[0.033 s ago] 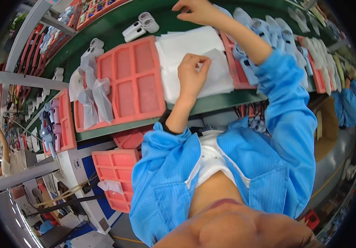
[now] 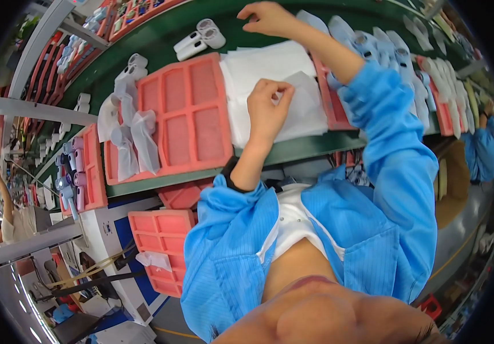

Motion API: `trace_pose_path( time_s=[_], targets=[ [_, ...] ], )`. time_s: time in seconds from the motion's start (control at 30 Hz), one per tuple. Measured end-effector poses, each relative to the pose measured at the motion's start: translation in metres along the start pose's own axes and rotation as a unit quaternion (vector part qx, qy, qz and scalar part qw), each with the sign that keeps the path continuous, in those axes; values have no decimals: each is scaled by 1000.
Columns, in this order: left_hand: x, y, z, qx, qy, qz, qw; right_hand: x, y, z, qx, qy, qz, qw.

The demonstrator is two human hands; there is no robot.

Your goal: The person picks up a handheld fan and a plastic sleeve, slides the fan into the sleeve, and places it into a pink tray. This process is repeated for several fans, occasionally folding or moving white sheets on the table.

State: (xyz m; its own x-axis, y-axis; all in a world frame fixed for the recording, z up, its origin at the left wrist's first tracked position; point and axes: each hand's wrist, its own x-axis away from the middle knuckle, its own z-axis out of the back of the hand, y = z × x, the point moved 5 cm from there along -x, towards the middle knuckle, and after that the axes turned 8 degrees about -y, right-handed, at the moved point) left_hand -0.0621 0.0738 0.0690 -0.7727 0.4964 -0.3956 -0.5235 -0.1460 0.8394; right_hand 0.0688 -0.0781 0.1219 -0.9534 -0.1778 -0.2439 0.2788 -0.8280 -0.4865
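My left hand (image 2: 267, 112) is over a stack of thin white bags (image 2: 247, 71). Its thumb and index finger are pinched on the edge of a translucent bag (image 2: 305, 94) on the stack's right part. Farther off, my right hand (image 2: 267, 18) hangs above the green bench with bent, spread fingers and nothing in it. Nearest to it, on its left, lie white rounded plastic housings (image 2: 209, 34). Left of the stack is a red divided tray (image 2: 192, 123). Bagged white parts (image 2: 129, 135) lie across that tray's left side.
Bagged light-blue parts (image 2: 367, 46) fill a red tray right of the stack, under my right forearm. More wrapped parts (image 2: 445, 92) lie farther right. A grey metal frame (image 2: 40, 112) stands at the left. Red trays (image 2: 164, 241) are below the bench, and another person (image 2: 479, 146) is at far right.
My right hand has shifted slightly left, closer to the white housings. The left hand keeps its pinch at the bag's edge. The whole view has shifted a little.
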Motion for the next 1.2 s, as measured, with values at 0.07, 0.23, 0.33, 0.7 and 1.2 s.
trace_pose_path(
  time_s=[0.07, 0.23, 0.33, 0.7, 1.2],
  targets=[
    [3, 0, 17, 44, 1, 34, 998, -57, 46, -61, -38, -8, -48, 998],
    [3, -4, 67, 231, 41, 98, 967, -106, 72, -159, -60, -23, -190, 980],
    [-1, 16, 108, 229, 58, 86, 968, -110, 71, -158, -146, -11, -216, 965],
    [-131, -37, 170, -87, 38, 51, 994, -1, -52, 74, -564, 273, 63, 777],
    [-145, -78, 124, -15, 28, 77, 997, 31, -7, 57, -370, 290, 45, 882]
  ],
)
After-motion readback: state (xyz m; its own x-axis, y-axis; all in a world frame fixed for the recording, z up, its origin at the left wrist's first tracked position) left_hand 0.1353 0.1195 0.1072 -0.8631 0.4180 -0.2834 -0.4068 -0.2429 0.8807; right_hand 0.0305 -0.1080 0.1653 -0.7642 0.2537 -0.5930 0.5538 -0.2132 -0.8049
